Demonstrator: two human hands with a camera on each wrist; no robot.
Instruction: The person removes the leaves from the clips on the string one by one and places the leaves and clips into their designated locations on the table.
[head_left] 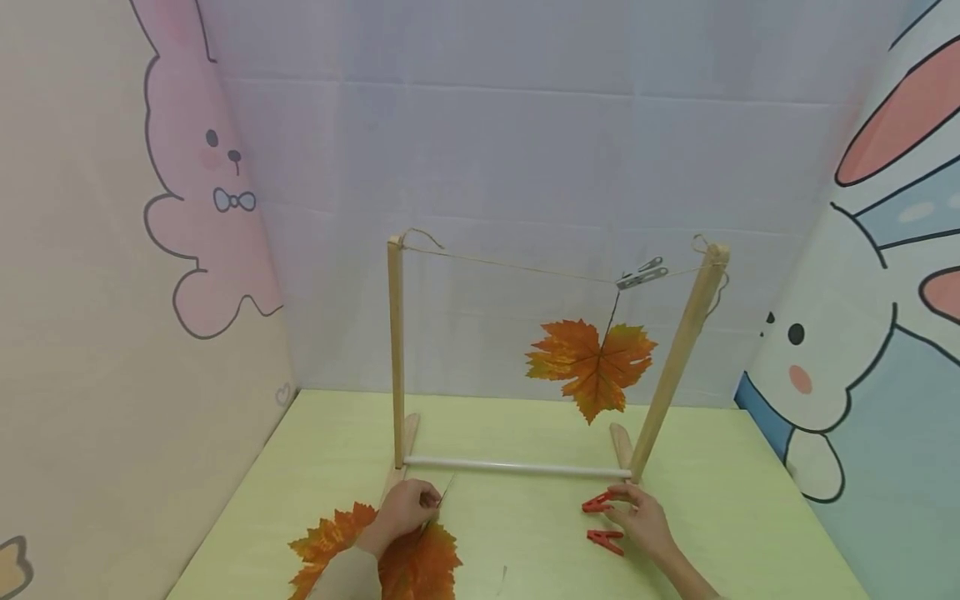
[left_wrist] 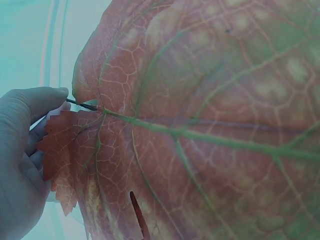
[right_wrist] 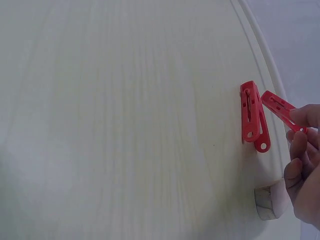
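Holding serrated orange leaf (head_left: 420,567) by dark stem (left_wrist: 82,104) in left hand (head_left: 408,508). Pinching red clip (head_left: 597,502) at one end in right hand (head_left: 641,518).

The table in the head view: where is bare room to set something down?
Bare table: in front of the white rod, between the orange leaf and red clips; behind the rod, between the wooden feet; between the right hand and the right edge. Crowded: front left, around the left hand and leaf, and by the clips.
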